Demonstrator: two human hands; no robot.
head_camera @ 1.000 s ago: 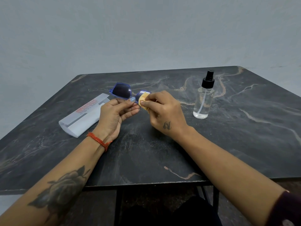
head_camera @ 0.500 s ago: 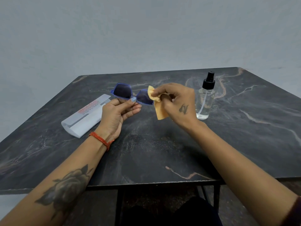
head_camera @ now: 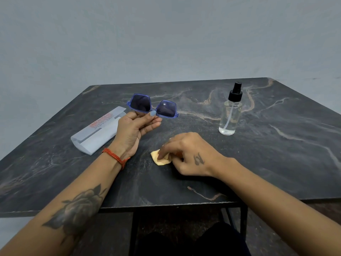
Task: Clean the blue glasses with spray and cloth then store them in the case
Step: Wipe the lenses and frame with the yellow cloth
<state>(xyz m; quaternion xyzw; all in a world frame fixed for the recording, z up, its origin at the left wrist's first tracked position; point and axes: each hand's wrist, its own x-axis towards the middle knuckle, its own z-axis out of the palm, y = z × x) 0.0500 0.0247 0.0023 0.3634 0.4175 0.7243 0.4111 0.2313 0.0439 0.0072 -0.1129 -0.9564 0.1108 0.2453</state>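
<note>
My left hand point(head_camera: 133, 130) holds the blue glasses point(head_camera: 153, 106) up above the table, pinching the frame at the bridge from below; both dark lenses face me. The small yellow cloth point(head_camera: 158, 158) lies on the dark marble table point(head_camera: 276, 154), and my right hand point(head_camera: 186, 154) rests on it with fingertips pressing it down. The grey glasses case point(head_camera: 96, 134), with red lettering, lies on the table just left of my left wrist. The clear spray bottle point(head_camera: 230, 113) with a black pump top stands upright to the right of the glasses.
The table's near edge point(head_camera: 166, 205) runs just under my forearms, with black metal legs below. A plain grey wall stands behind the table.
My right hand took the cloth off the right lens and brought it down onto the table in front of me. My left hand kept the glasses raised.
</note>
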